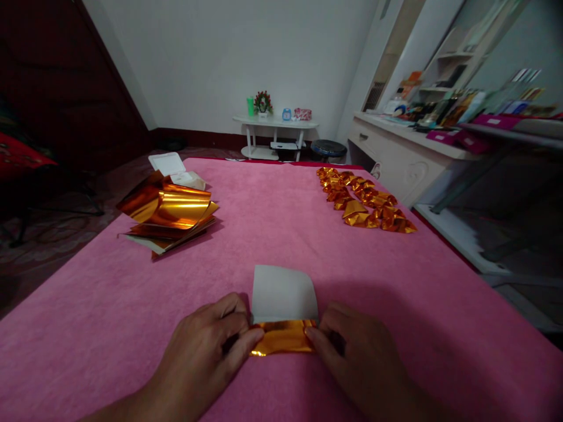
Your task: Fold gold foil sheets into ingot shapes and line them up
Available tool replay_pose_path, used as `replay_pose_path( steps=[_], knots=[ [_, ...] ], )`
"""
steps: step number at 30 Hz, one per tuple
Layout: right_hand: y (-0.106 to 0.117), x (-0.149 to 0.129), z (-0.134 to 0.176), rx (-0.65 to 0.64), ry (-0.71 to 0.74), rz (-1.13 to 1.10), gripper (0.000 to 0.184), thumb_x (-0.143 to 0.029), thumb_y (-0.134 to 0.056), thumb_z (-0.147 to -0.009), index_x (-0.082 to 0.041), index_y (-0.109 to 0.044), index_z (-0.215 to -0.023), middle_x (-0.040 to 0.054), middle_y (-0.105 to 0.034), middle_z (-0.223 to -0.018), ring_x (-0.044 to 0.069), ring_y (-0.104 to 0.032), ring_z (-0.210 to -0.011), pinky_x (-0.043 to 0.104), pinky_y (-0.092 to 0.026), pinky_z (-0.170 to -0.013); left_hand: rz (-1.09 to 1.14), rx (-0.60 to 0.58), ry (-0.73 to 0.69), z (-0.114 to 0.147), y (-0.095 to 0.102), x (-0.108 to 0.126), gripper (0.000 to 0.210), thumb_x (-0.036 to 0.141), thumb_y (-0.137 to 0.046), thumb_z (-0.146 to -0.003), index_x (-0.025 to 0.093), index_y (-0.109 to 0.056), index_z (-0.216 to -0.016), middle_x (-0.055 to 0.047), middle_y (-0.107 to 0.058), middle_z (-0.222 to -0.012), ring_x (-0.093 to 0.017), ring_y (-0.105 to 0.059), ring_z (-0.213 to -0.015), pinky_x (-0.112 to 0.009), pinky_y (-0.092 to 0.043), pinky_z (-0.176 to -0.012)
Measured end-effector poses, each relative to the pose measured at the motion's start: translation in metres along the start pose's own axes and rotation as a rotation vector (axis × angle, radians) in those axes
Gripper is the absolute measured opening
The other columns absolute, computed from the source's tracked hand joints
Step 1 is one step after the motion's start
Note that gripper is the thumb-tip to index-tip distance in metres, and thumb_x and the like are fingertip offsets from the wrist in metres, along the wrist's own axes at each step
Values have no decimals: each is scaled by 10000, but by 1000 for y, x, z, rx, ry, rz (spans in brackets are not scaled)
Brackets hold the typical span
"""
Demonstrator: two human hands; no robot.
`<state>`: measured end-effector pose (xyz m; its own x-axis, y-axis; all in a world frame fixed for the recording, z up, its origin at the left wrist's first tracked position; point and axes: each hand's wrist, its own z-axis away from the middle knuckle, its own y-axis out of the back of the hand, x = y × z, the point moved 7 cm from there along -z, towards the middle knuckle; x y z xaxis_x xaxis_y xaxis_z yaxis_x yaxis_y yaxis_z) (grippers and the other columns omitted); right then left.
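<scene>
A sheet of gold foil paper (pixel 284 337) lies in front of me on the pink cloth (pixel 268 234). Its near part is folded over with the shiny gold side up, while the far part shows its pale back and curls up a little. At the left end of the fold, my left hand (pixel 211 337) pinches the paper between thumb and bent fingers. My right hand (pixel 356 346) grips the right end the same way, its thumb on the gold strip. Both hands' curled fingertips are partly hidden.
A loose stack of gold foil sheets (pixel 176 208) sits at the left, with an open white box (pixel 169 164) behind it. Several folded gold foil pieces (pixel 360 196) lie in rows at the right. Beyond stand a small white table (pixel 277 121), a round stool (pixel 328 147) and a cluttered dresser (pixel 409 140).
</scene>
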<state>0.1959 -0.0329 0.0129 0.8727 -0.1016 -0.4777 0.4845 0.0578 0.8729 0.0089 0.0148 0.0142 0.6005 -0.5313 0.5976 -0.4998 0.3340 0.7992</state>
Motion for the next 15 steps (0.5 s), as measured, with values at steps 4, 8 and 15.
replay_pose_path(
  steps=[4,8,15],
  knots=[
    [-1,-1,1,6,24,6,217,-247,-551,-824,-196,-564,-614,-16,-583,-632,112,-510,-546,244,-268,-522,33,45,-44,0,4,3,250,283,-503,-896,174,-596,-691,-9,-556,-763,-93,-555,-635,-193,-456,-582],
    [-3,-1,2,-7,45,-23,210,-249,-527,-848,-198,-577,-650,-9,-592,-677,116,-528,-586,244,-293,-547,128,60,-151,1,8,10,133,227,-532,-879,184,-626,-796,-22,-572,-826,-107,-575,-718,-198,-468,-619],
    [-3,-1,3,-16,49,-40,215,-256,-510,-865,-198,-570,-668,-9,-588,-700,118,-533,-601,247,-302,-552,150,4,-148,-3,3,7,140,228,-557,-863,189,-606,-738,4,-615,-722,-113,-578,-689,-224,-456,-635]
  ],
)
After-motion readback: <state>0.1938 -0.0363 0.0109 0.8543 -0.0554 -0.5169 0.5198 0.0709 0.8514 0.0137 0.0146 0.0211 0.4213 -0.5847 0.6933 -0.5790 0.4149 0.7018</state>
